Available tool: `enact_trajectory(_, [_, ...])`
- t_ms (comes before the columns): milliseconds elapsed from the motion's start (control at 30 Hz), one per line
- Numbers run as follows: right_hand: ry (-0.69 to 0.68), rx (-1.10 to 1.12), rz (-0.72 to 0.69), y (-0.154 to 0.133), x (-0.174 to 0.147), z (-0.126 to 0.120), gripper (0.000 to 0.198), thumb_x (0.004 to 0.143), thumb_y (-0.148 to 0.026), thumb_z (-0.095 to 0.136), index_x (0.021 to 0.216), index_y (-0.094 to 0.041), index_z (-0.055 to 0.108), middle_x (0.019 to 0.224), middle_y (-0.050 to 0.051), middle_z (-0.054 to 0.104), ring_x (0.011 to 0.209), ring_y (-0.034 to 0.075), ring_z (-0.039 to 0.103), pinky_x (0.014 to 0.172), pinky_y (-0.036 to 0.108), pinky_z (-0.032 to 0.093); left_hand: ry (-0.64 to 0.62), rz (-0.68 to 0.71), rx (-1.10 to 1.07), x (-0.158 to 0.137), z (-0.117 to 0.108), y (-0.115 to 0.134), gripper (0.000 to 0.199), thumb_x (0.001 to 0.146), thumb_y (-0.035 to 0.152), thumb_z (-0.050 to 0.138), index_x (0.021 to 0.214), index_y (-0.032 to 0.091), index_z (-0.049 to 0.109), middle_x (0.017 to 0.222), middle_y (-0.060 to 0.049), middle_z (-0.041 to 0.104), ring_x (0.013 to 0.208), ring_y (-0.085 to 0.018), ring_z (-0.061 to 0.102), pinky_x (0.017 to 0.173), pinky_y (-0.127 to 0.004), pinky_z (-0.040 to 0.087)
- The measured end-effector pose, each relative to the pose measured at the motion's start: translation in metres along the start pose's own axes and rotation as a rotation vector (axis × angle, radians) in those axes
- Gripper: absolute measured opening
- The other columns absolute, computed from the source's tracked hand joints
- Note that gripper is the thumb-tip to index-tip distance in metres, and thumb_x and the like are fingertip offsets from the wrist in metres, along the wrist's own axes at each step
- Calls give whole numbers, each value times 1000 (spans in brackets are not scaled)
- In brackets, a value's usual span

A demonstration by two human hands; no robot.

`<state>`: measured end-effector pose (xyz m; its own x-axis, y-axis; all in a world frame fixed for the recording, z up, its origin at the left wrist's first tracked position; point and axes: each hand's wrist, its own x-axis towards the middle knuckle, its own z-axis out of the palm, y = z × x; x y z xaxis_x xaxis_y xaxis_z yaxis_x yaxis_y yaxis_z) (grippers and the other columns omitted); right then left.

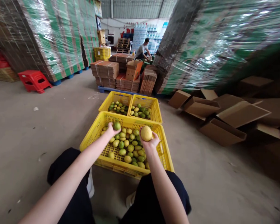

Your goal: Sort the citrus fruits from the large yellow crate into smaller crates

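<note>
Nearest to the camera are two bare forearms [81, 166], which extend forward above the dark trousers [66, 165] and reach over a large yellow crate [167, 146]. Inside this crate, many yellow and green fruits [130, 148] lie loosely, more of them toward the right side. The left hand [110, 131] grips one green fruit [117, 126] between thumb and fingers, above the left part of the crate. The right hand [151, 143] is closed around one yellow fruit [146, 133], held up above the right part.

For handling well, I think the grip should be firm but gentle, because hard pressing may bruise the skin. It seems also wise to turn each fruit slowly, so that all its sides can be looked at, and to lower it rather than drop it on the others.

About the pose: the left arm comes diagonally from the lower left corner, quite straight. The right arm rises more steeply, passing over the right knee, with its palm apparently turned upward under the fruit. Both hands are apart from each other. Beyond them stand two smaller yellow crates [104, 105], side by side, also containing fruits.
</note>
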<state>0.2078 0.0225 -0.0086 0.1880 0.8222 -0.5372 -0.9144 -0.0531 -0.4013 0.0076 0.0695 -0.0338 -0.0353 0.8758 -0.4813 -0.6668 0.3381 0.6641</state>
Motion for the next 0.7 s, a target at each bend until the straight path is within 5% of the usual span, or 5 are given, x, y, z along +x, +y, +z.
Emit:
enact_trajectory(100, [18,-1,40,1,-8,2,28,74,-21,46,99,-19,60,77,5,73,69,20,74,62,34,65,-11,48,130,26,41,56,59,84,55,52,132,21,53,138,-16,59,127,-27,59,91,-37,55])
enact_trajectory(200, [-4,-13,58,3,-11,0,28,75,-22,48,100,-20,59,76,5,72,69,22,73,63,39,65,-89,103,315,23,47,67,40,93,45,45,120,22,63,122,-10,71,118,-18,66,90,-26,52])
enact_trajectory(333, [-21,-43,83,6,-4,-7,28,75,-24,49,102,-21,57,77,5,72,72,25,73,65,46,65,-164,-65,742,-6,-16,6,23,93,34,55,90,17,70,83,-7,76,91,-24,73,76,-30,54])
enact_trajectory(500, [53,-143,123,11,5,-20,23,79,-22,49,100,-20,57,79,6,70,71,24,71,65,43,65,-111,-219,1273,-20,-105,-69,40,96,38,63,129,17,59,129,-10,61,110,-25,64,92,-46,57])
enact_trajectory(700, [137,-450,111,22,12,-45,13,84,-26,48,93,-22,57,76,5,68,74,24,71,64,41,65,31,-108,1613,-11,-126,-81,25,99,32,55,112,17,69,121,-11,69,113,-25,65,94,-39,52])
